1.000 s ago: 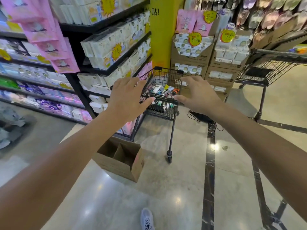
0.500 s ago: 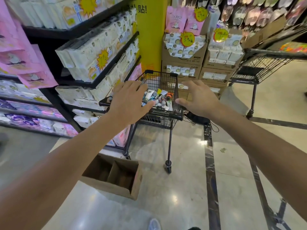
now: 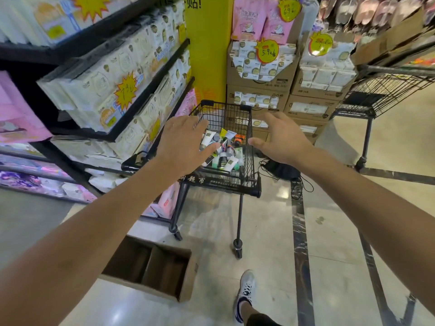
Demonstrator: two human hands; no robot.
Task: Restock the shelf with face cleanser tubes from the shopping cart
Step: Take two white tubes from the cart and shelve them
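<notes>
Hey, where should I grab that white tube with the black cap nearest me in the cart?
Probably round the flat white body of the white tube, coming down from above through the cart's open top with the right hand; it lies near the top of the pile.

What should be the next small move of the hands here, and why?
Probably lower the left hand onto one tube and grip it. Both hands are open and hold nothing; the left hovers over the tubes heaped in the shopping cart, while the right hand is beside its rim.
</notes>
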